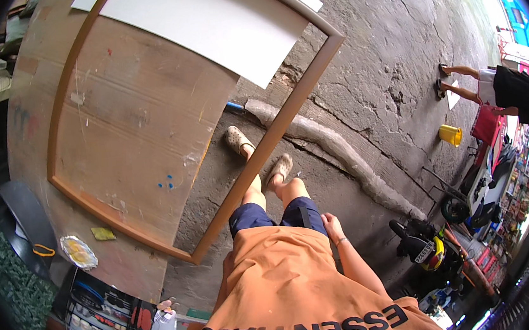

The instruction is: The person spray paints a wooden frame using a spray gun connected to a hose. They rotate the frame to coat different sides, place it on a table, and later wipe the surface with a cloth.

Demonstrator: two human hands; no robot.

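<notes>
Stained cardboard (138, 113) underlies our brown frame (263, 149), long axis running away, rightward; our right hand (333, 227) hangs loose, empty; left hand hidden, we can't tell.

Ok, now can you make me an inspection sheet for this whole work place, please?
Surface: scuffed brown board.
Job's things: brown frame across the board, jutting past its right edge; white panel under the frame's far end.
Clutter: foil tray, yellowish packet.
Hands: right hand beside the navy shorts, holding nothing visible; left hand can't be made out.
Cables: nothing seen clearly.
Surroundings: yellow bucket, motorbike, another person on the right.
</notes>
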